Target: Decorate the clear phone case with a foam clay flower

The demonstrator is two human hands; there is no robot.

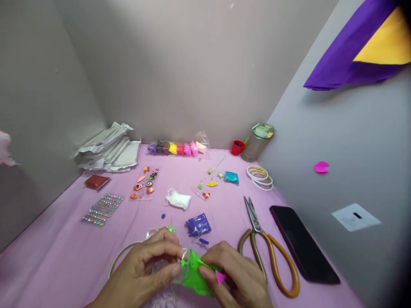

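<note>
Here's the left hand [141,265], fingers pinched shut on the clear edge of a green clay packet [194,273]. The right hand [234,273] grips its other side, both low over the bench [64,256], scissors [268,252] just beside!

The left hand [138,267] and right hand [236,273] pinch a clear bag of green clay [194,273] on the pink tabletop [64,252], near gold-handled scissors [253,218] to the right.

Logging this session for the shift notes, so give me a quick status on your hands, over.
Left hand and right hand pinching green clay packet. Scissors beside right hand. Purple clay packet just ahead.
</note>
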